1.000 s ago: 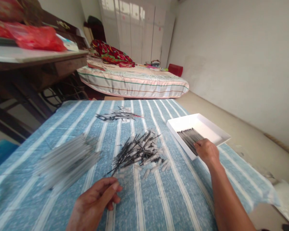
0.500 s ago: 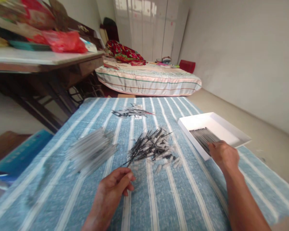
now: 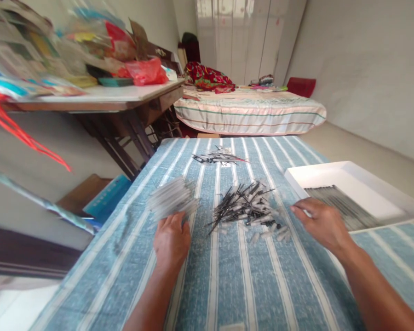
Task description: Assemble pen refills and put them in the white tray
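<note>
My left hand [image 3: 171, 240] reaches forward over the striped cloth, its fingertips at the near end of a pile of clear plastic tubes [image 3: 170, 200]; the fingers are hidden behind the back of the hand. My right hand [image 3: 320, 222] hovers palm down between the white tray [image 3: 365, 177] and a heap of thin black refills and small clear caps [image 3: 245, 210]. Its fingers are loosely curled and I see nothing in them. Finished dark pens [image 3: 341, 211] lie in a row inside the tray.
A smaller bunch of black parts [image 3: 218, 158] lies farther back on the blue striped cloth [image 3: 227, 276]. A cluttered wooden table [image 3: 100, 96] stands at the left, a bed [image 3: 251, 112] behind, and a blue box [image 3: 105, 197] on the floor.
The view swung left. My right hand left the tray and came toward the refill heap. My left hand moved forward from the near cloth to the tube pile.
</note>
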Demonstrator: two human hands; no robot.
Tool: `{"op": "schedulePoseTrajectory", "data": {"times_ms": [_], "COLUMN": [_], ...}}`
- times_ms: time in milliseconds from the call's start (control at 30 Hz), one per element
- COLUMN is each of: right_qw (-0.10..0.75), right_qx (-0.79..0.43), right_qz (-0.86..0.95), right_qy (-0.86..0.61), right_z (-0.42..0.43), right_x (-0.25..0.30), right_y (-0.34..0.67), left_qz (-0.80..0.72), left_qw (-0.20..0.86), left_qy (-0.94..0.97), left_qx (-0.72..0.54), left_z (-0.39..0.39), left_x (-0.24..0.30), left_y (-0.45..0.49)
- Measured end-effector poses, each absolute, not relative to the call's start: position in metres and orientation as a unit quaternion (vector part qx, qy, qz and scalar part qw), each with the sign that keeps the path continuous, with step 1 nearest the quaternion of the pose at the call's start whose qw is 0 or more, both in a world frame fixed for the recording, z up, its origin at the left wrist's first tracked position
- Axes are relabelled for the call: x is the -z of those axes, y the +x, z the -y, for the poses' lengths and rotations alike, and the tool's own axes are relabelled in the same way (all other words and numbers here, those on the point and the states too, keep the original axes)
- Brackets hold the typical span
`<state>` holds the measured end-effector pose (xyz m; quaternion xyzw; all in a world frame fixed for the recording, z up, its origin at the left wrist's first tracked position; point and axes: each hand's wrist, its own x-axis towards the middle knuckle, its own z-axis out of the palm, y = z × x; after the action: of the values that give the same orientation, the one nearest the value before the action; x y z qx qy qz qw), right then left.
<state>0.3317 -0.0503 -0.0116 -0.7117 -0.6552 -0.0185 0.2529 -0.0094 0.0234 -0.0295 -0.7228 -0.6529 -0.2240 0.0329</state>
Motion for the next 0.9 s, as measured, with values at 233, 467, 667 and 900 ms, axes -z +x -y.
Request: {"op": "schedulePoseTrajectory", "data": {"times_ms": [233,467,667,900], "right_qw": [0.208,0.237,0.249,0.258], "right_qx": [-0.062,0.005,0.035,0.067], "right_qz": [0.76,0.787,0.804,0.794], "right_qy": [-0.613,-0.57,-0.539,-0.546], "right_z": [0.023,0.025,0.032,0.033], "right_x": [0.014,0.03,0.036,0.036], "right_y": [0.275,0.265,0.26,0.262], "left_qz": [0.667,0.657,0.643,0.613], "left_qw": [0.092,0.075,0.087,-0.053], "left_qy": [-0.734,-0.75,-0.759,-0.742], "left_qx": [0.082,0.03,0.054,0.267], "left_z": [-0.018,-0.015,-0.014,-0.011], "left_x": [0.017,0.01,0.015,0.024], "left_y": [0.003,0.005,0.004,0.007]}}
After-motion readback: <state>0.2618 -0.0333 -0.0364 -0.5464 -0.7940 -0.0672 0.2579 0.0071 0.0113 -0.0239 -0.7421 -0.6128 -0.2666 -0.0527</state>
